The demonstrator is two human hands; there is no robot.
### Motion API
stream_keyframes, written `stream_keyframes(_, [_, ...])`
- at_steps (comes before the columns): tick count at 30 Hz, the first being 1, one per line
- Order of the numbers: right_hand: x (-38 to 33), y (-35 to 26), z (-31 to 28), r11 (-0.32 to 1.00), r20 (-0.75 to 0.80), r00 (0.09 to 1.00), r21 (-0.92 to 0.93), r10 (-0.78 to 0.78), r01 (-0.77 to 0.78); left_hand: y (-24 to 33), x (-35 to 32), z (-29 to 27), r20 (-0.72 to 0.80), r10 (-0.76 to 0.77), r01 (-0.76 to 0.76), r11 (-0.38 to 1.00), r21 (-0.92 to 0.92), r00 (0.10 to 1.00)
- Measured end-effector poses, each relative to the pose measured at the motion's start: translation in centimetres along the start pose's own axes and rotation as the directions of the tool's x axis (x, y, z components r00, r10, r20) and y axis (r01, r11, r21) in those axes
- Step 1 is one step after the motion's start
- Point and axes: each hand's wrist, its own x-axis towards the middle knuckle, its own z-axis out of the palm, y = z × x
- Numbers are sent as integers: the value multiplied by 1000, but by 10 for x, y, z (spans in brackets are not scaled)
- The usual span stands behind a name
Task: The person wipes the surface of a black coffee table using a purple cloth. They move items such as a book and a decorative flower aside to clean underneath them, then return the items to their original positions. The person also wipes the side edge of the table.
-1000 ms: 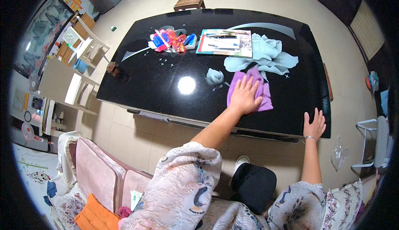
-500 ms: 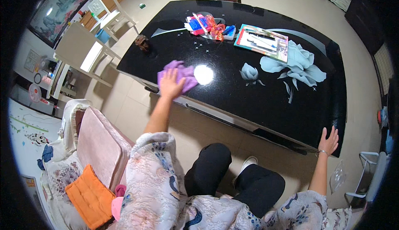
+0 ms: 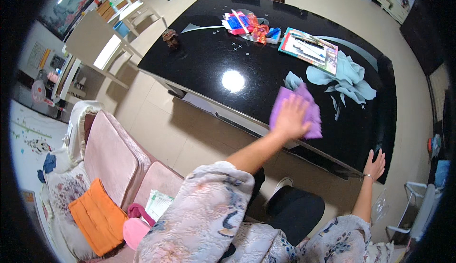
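Note:
My left hand point(image 3: 293, 118) lies flat with its fingers stretched out on a purple cloth point(image 3: 277, 112), pressing it against the glossy black table point(image 3: 190, 80). The cloth sits near the table's front edge and partly covers a printed blue flower bud point(image 3: 293, 80). At the table's near right corner rests my right hand point(image 3: 375, 165), its fingers spread and nothing in them. A bracelet circles that wrist.
Toward the far side are a pile of bright packets point(image 3: 247, 25) and a book point(image 3: 309, 49) with pens on it. A brown jar-like object point(image 3: 170, 38) stands near the left edge. A pink sofa point(image 3: 114, 153) with an orange cushion point(image 3: 99, 218) is at my left.
My left hand has swept the purple cloth rightward along the table's front part, from the left end to right of the middle. My right hand stays at the corner.

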Motion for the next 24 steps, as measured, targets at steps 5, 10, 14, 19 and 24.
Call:
stream_keyframes(5, [-1,-3,-5,1000,8,1000,-18,-3,3,87,-6,37,68,151,-143,983,-113,986])
stream_keyframes(10, [2,2,0,1000,5,1000,-17,4,-4,49,-15,24,6,139,-138,986,-98,990])
stream_keyframes(14, [8,9,4,999,-12,1000,-36,-10,9,-48,-26,-14,-79,-109,115,990,77,991])
stream_keyframes(19, [11,9,4,999,-13,1000,-30,-19,18,-166,-42,-55,-313,-399,466,868,174,862])
stream_keyframes(24, [16,18,17,993,9,994,-32,-109,109,-208,-48,-75,-302,-531,589,795,147,792])
